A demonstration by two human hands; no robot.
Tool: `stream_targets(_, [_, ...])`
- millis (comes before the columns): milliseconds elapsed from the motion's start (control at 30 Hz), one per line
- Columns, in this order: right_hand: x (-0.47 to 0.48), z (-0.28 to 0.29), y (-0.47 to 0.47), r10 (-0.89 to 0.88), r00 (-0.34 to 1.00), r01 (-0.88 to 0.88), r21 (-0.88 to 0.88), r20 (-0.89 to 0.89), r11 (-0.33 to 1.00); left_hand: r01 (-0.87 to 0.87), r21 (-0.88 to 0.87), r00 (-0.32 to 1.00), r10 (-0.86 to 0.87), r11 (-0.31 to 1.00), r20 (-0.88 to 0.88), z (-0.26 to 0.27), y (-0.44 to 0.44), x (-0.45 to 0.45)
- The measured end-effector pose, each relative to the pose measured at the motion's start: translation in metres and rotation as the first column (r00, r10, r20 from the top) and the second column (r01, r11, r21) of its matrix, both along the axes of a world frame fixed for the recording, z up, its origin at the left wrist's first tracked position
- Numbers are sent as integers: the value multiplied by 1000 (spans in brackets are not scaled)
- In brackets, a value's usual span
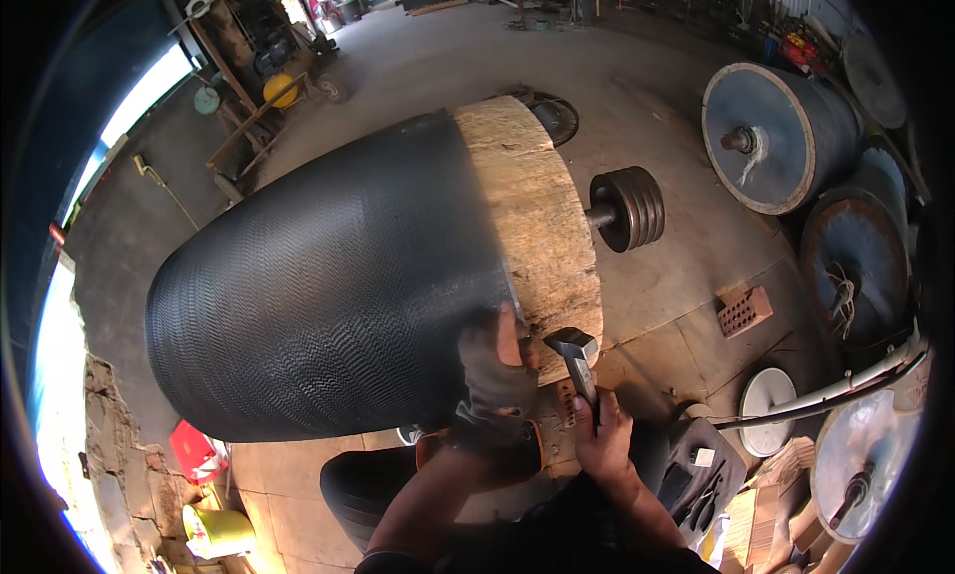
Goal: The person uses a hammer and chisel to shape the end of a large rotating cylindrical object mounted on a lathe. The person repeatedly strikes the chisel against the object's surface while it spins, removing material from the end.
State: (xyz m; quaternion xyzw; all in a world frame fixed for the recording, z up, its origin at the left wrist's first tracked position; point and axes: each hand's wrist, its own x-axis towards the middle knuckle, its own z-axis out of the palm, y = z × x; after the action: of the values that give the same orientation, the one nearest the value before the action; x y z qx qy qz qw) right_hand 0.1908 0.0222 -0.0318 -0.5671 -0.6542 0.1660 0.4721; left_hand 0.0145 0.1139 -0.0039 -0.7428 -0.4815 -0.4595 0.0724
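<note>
A large drum lies before me, wrapped in black finely ridged covering (328, 275), with a bare rough tan band (537, 223) at its right end. My left hand (496, 372), in a dark fingerless glove, rests on the covering's edge beside that band. One finger points along the edge; something small at the fingertips is blurred, and whether it is gripped cannot be made out. My right hand (606, 436) is closed around the handle of a hammer (573, 346). The hammer's metal head is raised in front of the band, just right of my left hand.
A grooved pulley (627, 208) juts from the drum's shaft. At right stand more drums (761, 137), a perforated brick (744, 311) and a dark surface (690, 473) bearing pliers (705, 503). At lower left are a yellow bucket (218, 531) and a broken brick wall (119, 454).
</note>
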Motion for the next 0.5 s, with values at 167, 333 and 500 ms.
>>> stream_targets(167, [-6, 7, 2, -6, 999, 6, -4, -36, 1000, -46, 91, 997, 52, 995, -62, 2, 6, 7])
stream_targets(333, [-7, -6, 13, 7, 986, 12, -113, 167, 994, -80, 110, 994, 88, 991, -71, -7, 10, 9])
stream_targets(500, [-8, -8, 12, -32, 997, 34, -20, 73, 999, -89, 185, 993, 102, 979, -58, -13, 16, 12])
